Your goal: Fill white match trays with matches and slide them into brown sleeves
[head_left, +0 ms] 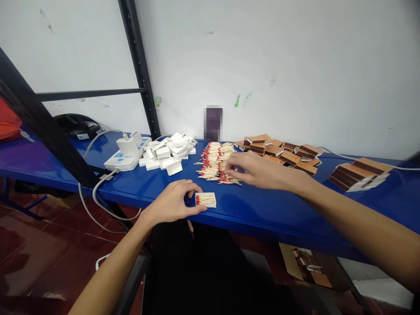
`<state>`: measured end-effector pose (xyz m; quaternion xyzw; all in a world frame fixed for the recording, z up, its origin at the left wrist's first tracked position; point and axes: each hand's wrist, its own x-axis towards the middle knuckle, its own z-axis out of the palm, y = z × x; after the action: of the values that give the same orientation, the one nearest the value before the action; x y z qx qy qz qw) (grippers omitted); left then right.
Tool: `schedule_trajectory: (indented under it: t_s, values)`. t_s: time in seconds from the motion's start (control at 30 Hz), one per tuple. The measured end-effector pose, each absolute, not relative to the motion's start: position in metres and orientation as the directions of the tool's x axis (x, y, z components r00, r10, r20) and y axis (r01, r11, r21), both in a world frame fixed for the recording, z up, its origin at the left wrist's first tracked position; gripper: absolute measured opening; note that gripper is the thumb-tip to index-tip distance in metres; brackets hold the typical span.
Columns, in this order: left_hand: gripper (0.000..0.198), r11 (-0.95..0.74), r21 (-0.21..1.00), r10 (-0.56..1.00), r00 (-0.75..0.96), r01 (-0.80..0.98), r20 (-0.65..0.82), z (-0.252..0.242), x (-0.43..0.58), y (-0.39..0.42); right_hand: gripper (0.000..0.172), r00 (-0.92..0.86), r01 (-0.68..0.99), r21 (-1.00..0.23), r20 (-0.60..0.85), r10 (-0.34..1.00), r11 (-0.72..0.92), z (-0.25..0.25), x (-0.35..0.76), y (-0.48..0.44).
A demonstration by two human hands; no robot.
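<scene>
My left hand (175, 201) rests on the blue table (262, 210) near its front edge, fingers curled round the left end of a small white matchbox tray (206, 199) with a few red-tipped matches in it. My right hand (254, 169) reaches across to the pile of red-tipped matches (215, 161), its fingertips pinched down on the pile's right side. Whether matches are between those fingers is hidden.
A heap of empty white trays (169, 153) lies left of the matches beside a white power strip (126, 153) with cables. Brown matchbox sleeves (282, 151) are heaped behind my right hand, and a neat stack (359, 174) sits far right. A black shelf post (139, 65) stands behind.
</scene>
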<state>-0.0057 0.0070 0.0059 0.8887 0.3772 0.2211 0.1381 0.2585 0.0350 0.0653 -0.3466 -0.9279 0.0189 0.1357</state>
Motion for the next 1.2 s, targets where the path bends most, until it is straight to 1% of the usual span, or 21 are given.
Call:
schedule_trajectory:
  t_s: [0.07, 0.13, 0.2, 0.3, 0.4, 0.53, 0.8, 1.03, 1.2]
  values:
    - [0.033, -0.677, 0.411, 0.732, 0.618, 0.611, 0.286, 0.006, -0.006, 0.007, 0.023, -0.681, 0.676, -0.07, 0.322, 0.658, 0.734, 0.054, 0.275, 0.036]
    - [0.034, -0.676, 0.407, 0.733, 0.618, 0.614, 0.284, 0.006, -0.006, 0.006, 0.021, -0.633, 0.731, -0.031, 0.34, 0.695, 0.681, 0.042, 0.286, 0.035]
    - [0.034, -0.675, 0.401, 0.734, 0.618, 0.62, 0.281, 0.007, -0.006, 0.006, 0.02, -0.597, 0.754, -0.05, 0.364, 0.715, 0.655, 0.03, 0.293, 0.033]
    - [0.033, -0.671, 0.393, 0.738, 0.614, 0.629, 0.279, 0.007, -0.006, 0.005, 0.02, -0.526, 0.788, -0.112, 0.388, 0.757, 0.605, 0.019, 0.295, 0.031]
    - [0.032, -0.669, 0.395, 0.741, 0.61, 0.63, 0.281, 0.008, -0.005, 0.006, 0.022, -0.477, 0.819, -0.164, 0.339, 0.811, 0.55, 0.015, 0.293, 0.032]
    - [0.034, -0.67, 0.387, 0.74, 0.615, 0.634, 0.273, 0.008, -0.005, 0.007, 0.027, -0.481, 0.817, -0.178, 0.312, 0.819, 0.548, 0.009, 0.292, 0.037]
    - [0.033, -0.667, 0.387, 0.742, 0.614, 0.637, 0.269, 0.009, -0.005, 0.006, 0.016, -0.538, 0.741, -0.251, 0.333, 0.774, 0.623, 0.003, 0.29, 0.039]
    - [0.034, -0.669, 0.384, 0.741, 0.611, 0.636, 0.278, 0.008, -0.005, 0.005, 0.017, -0.581, 0.666, -0.345, 0.315, 0.75, 0.661, 0.003, 0.285, 0.038]
    - [0.033, -0.67, 0.385, 0.74, 0.613, 0.635, 0.277, 0.007, -0.006, 0.005, 0.018, -0.615, 0.636, -0.351, 0.307, 0.727, 0.687, 0.004, 0.281, 0.034]
